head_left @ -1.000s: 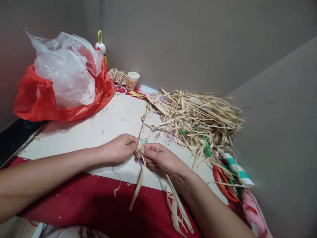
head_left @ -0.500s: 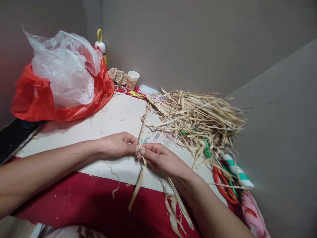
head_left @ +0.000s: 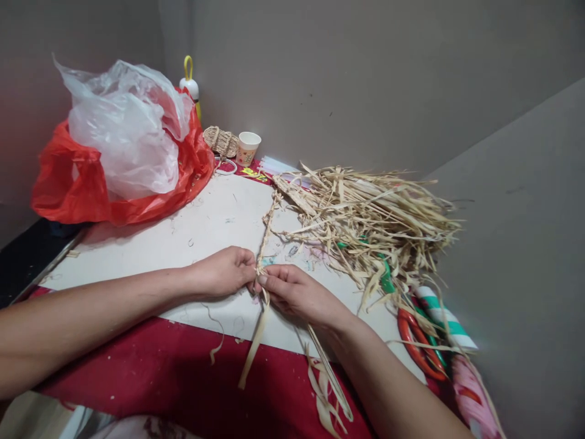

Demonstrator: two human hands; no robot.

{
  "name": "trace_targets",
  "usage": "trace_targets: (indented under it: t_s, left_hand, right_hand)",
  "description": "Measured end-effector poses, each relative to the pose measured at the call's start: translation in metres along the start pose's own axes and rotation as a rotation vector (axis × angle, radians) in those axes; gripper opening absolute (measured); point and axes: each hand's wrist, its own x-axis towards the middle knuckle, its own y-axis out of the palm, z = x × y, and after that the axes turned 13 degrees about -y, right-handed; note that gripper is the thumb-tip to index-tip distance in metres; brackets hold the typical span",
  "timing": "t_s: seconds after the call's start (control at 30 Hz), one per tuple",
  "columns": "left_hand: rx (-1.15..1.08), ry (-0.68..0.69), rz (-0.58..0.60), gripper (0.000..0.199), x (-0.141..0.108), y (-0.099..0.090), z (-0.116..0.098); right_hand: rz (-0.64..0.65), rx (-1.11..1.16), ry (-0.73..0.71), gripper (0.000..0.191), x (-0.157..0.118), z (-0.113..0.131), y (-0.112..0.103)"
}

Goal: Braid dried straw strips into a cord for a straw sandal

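Observation:
A thin braid of dry straw point(head_left: 266, 235) runs from the straw pile down to both hands over the white board. My left hand point(head_left: 225, 270) pinches the braid's lower end from the left, fingers curled. Right against it, my right hand point(head_left: 297, 297) grips the same end between thumb and fingers. Below the pinch a flat loose strand point(head_left: 255, 350) hangs towards me. Longer strips point(head_left: 329, 375) trail under my right wrist. Exactly how the strands cross between the fingertips is hidden.
The straw pile point(head_left: 379, 213) spreads at the right. Red-handled scissors point(head_left: 414, 350) and a green-and-white striped roll point(head_left: 445, 320) lie near the right edge. A red plastic bag point(head_left: 68, 195), a woven straw piece point(head_left: 220, 141) and a paper cup point(head_left: 248, 149) stand at the back left.
The whole view has shifted slightly, so things sit a little further right. Both hands stay on the braid's end, with only small finger movement.

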Motion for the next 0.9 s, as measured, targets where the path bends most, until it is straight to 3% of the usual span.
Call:
trace_targets:
  t_s: [0.13, 0.4, 0.63, 0.8, 0.9]
  left_hand:
    - [-0.132, -0.005, -0.009, 0.013, 0.005, 0.002, 0.007]
    - [0.035, 0.124, -0.041, 0.022, 0.005, -0.004, 0.008]
    - [-0.039, -0.034, 0.080, 0.029, -0.001, -0.005, 0.001]
    - [-0.116, 0.004, 0.241, 0.028, -0.001, -0.007, 0.005]
    - [-0.160, -0.010, 0.256, 0.025, -0.001, -0.008, 0.007]
  right_hand:
    - [0.001, 0.025, -0.006, 0.027, 0.000, 0.003, 0.003]
    - [-0.009, -0.024, 0.014, 0.034, -0.001, 0.006, 0.004]
    - [0.000, -0.091, -0.017, 0.034, -0.001, 0.004, 0.002]
    - [0.018, -0.237, -0.065, 0.037, -0.003, 0.003, -0.003]
    - [0.019, -0.310, -0.110, 0.038, -0.005, 0.009, -0.006]
